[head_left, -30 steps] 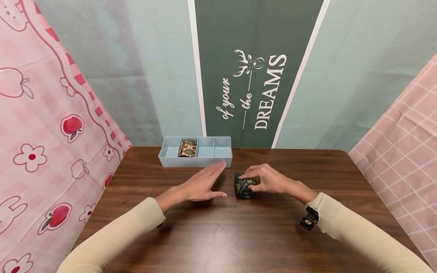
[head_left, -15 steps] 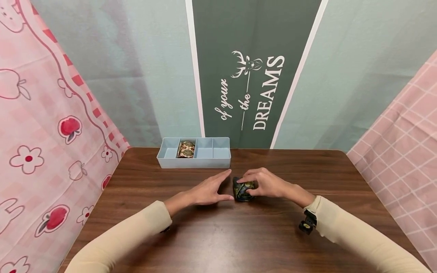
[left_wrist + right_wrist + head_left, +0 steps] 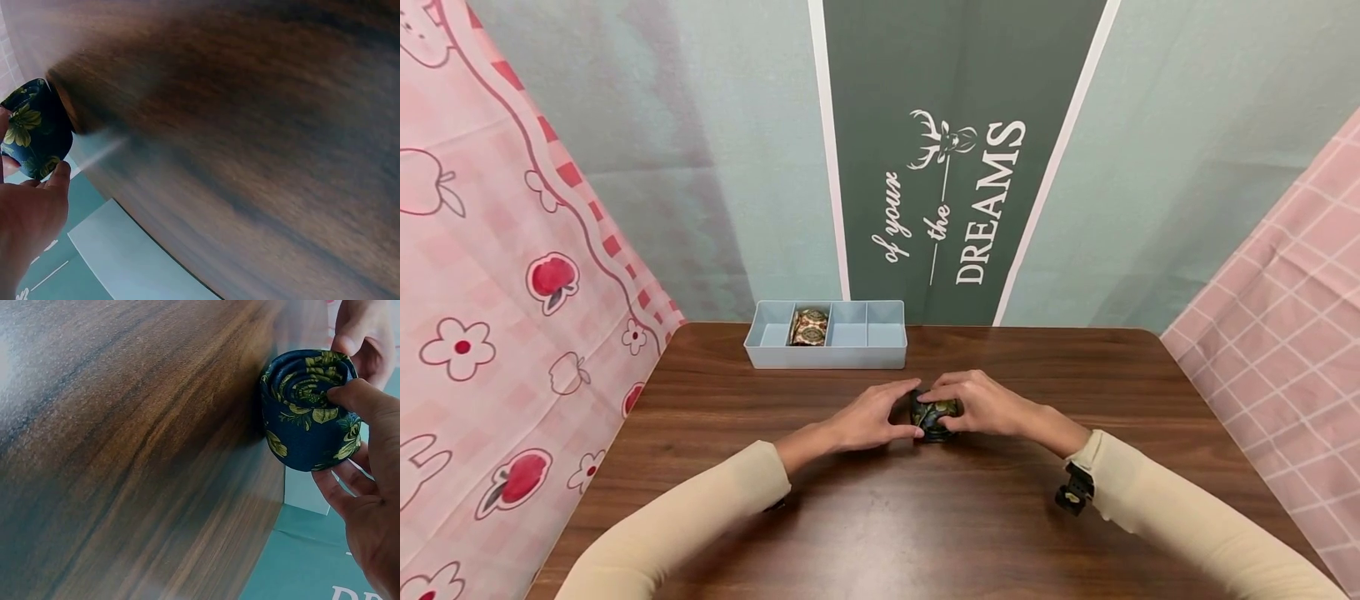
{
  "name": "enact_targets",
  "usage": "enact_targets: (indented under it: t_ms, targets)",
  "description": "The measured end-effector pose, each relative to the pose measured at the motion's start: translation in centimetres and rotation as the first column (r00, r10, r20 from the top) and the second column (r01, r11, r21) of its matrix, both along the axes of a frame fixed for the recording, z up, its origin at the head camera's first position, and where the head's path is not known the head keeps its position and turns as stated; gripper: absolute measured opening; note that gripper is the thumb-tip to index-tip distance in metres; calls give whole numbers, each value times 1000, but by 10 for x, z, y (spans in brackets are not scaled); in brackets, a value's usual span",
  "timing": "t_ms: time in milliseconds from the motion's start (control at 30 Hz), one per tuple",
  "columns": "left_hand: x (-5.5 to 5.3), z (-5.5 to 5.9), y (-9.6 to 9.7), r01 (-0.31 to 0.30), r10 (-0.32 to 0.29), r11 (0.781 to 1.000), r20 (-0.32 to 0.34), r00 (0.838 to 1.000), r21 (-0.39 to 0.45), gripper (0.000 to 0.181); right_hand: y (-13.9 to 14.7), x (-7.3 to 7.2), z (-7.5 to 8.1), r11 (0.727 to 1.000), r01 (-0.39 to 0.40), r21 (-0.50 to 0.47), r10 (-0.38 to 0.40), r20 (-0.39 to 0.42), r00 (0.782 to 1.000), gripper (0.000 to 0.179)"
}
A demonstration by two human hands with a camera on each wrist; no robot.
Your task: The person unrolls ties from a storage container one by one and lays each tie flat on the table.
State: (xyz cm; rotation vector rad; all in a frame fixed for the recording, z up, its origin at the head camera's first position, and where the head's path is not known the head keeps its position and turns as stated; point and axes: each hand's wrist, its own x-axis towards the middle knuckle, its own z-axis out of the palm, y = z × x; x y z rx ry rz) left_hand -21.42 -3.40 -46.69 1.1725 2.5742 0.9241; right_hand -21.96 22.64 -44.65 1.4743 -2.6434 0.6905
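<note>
A rolled-up necktie (image 3: 934, 418), dark blue with yellow-green flowers, stands on its side edge on the wooden table, its coil showing in the right wrist view. My right hand (image 3: 988, 404) grips the roll from the right, thumb on the near side and fingers on the far side. My left hand (image 3: 868, 417) is at its left side, with thumb and fingertips bracketing and touching the roll. In the left wrist view, the flowered necktie (image 3: 47, 128) sits at the left edge, fingers against it.
Behind the hands, near the table's (image 3: 880, 533) back edge, is a light blue box (image 3: 827, 358) with several compartments. Its second compartment from the left holds another rolled necktie (image 3: 809, 328) in a cream-and-brown pattern. Fabric curtains stand behind and at both sides.
My left hand has moved right and toward me, away from the box, until its thumb and fingers meet the necktie. My right hand keeps its grip, with little movement.
</note>
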Motion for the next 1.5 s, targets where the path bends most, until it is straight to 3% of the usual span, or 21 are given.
enact_targets:
  t_ms: [333, 733, 967, 1233, 1500]
  targets:
    - [0, -4, -3, 17, -15, 999, -33, 999, 46, 72, 2, 1, -2, 1000, 12, -6, -12, -20, 1000, 49]
    - [-1, -9, -14, 50, -46, 996, -54, 997, 69, 58, 11, 2, -4, 1000, -18, -16, 17, -37, 999, 43]
    - [-4, -10, -19, 79, -84, 995, -101, 991, -53, 42, 19, 2, -4, 1000, -19, -18, 19, -6, 1000, 43]
    - [-4, -9, -19, 72, -104, 975, -143, 984, -208, 43, 19, 3, -4, 1000, 16, -19, -15, 30, 999, 42]
    - [-4, -6, -17, 43, -98, 961, -191, 977, -272, 36, 7, 6, -8, 992, 111, -64, -114, -57, 992, 42]
